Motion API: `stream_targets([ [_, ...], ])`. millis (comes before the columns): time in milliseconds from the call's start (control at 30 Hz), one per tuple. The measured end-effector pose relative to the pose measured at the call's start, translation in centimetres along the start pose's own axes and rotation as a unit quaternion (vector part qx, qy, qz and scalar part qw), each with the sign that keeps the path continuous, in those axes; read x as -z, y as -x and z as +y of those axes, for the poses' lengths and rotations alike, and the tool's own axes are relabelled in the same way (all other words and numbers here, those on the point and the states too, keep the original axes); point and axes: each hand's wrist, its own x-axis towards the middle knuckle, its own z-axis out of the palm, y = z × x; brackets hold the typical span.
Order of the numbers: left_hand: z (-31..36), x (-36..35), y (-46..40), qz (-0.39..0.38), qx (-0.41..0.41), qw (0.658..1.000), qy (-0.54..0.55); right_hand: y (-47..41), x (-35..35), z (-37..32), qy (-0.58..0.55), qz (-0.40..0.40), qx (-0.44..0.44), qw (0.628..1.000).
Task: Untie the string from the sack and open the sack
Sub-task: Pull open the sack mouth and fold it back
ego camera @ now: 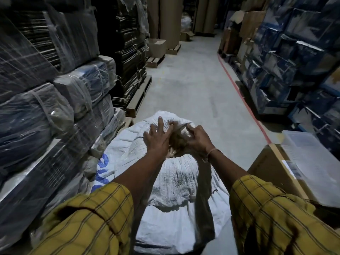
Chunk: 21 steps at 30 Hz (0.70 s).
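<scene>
**The knot sits right between my two hands**

The big white sack (pixel 176 181) lies on the floor in front of me, with its tied neck pointing away from me, up the aisle. The brown string (pixel 177 139) is wound around that neck in a fuzzy bunch.

My left hand (pixel 157 138) is on the left side of the bunch. Its fingers are spread wide and flat, and they press on the sack cloth just beside the string. They are not pinching anything.

My right hand (pixel 197 138) is on the right side of the bunch. Its fingers are curled in, and the tips seem to pinch a bit of string near the top. The picture is blurry there, so I am not sure how much string they hold.

Both hands touch the bunch, but I think the right one is the one doing the pulling. The string goes around the neck, across from left to right. So I think my right hand must pull the loose end out to its own side, while my left hand keeps the neck from moving. The sack is not open yet.
</scene>
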Motion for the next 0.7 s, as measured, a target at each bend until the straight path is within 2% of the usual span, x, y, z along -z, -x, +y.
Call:
stream_targets([
  [100,-0.5,0.2,-1.0,0.012,-0.011,1.0,-0.006,0.8,1.3,0.2,-0.076,-0.01,-0.008,0.997],
  [200,-2.0,0.5,-2.6,0.013,-0.021,0.994,0.11,0.3,2.7,1.5,-0.211,-0.035,-0.041,0.976],
  [267,-3.9,0.9,-3.8,-0.006,-0.084,0.957,0.279,-0.1,3.8,2.0,-0.283,-0.034,-0.082,0.955],
  [333,-6.0,1.7,-4.7,-0.062,-0.101,0.895,0.43,-0.1,4.9,2.2,-0.364,-0.008,-0.131,0.922],
  [400,-8.4,3.0,-5.6,-0.122,-0.046,0.841,0.525,0.1,5.9,2.9,-0.448,0.017,-0.184,0.874],
  [467,-11.0,4.2,-6.2,-0.119,0.038,0.792,0.597,0.2,6.3,4.4,-0.535,0.017,-0.24,0.81],
  [533,-13.1,4.5,-5.9,-0.12,0.114,0.732,0.661,-0.4,6.0,5.7,-0.58,0.0,-0.278,0.766],
  [600,-13.7,4.0,-5.5,-0.114,0.132,0.718,0.674,-0.5,5.5,5.7,-0.593,-0.005,-0.294,0.75],
  [700,-13.1,3.0,-5.6,-0.077,0.089,0.729,0.675,-0.4,4.4,5.2,-0.622,-0.005,-0.286,0.729],
])
